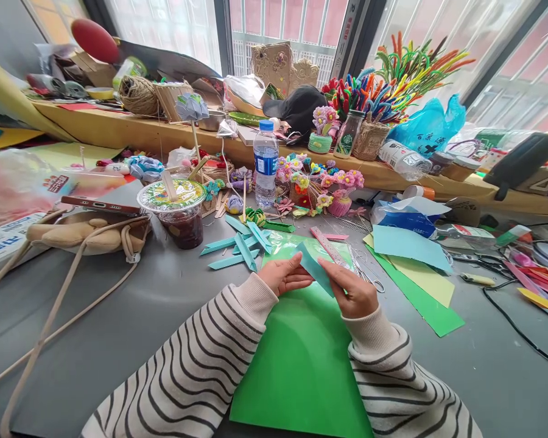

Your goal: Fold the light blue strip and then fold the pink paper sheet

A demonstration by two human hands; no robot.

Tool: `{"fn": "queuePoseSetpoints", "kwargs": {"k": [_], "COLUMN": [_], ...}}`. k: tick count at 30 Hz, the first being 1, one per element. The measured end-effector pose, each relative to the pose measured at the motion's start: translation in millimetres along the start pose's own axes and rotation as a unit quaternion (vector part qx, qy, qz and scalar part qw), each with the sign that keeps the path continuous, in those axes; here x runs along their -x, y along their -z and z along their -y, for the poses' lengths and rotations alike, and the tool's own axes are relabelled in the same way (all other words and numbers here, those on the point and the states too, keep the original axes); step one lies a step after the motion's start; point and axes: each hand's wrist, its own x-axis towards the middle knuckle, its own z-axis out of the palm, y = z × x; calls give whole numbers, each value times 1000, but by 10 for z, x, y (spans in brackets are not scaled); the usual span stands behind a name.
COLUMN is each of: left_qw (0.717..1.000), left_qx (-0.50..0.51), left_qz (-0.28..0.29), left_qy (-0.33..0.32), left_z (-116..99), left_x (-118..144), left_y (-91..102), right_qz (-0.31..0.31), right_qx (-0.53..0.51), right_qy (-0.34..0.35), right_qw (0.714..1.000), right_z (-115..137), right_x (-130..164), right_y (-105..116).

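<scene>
While green sheet (301, 359) lies below, left hand (284, 275) and right hand (354, 292) pinch teal paper (316, 272)

Single head view, looking forward and down, close over table (119, 316), edges perhaps warped

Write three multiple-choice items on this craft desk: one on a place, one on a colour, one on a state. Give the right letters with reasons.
1. Where does the water bottle stand?
A. beyond the folded teal strips
B. on the green sheet
C. in the beige bag

2. What colour is the paper piece between the hands?
A. red
B. light blue
C. yellow

3. How is the lidded drink cup?
A. tipped over
B. upright, lid on
C. open and empty

Answers: 1 A, it stands upright behind the teal strips. 2 B, the piece pinched by left hand and right hand is light blue. 3 B, the cup stands with its printed lid sealed and dark drink inside.
</scene>
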Motion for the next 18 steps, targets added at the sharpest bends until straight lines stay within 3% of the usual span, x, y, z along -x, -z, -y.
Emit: {"fn": "queuePoseSetpoints", "kwargs": {"k": [6, 10, 15, 18], "left_qw": [999, 997, 992, 988], "left_qx": [-30, -45, -56, -92], "left_qz": [-8, -13, -38, -42], "left_qy": [-30, -54, -103, -119], "left_z": [35, 52, 54, 43], "left_x": [17, -6, -21, 5], "left_y": [-25, -21, -10, -26], "right_qz": [17, 45, 40, 18], "right_qx": [122, 119, 32, -63], "right_qy": [100, 122, 66, -43], "right_qw": [987, 984, 997, 997], "right_z": [69, 91, 136, 159], "right_x": [-26, -60, -49, -51], "right_y": [-61, -28, -2, -20]}}
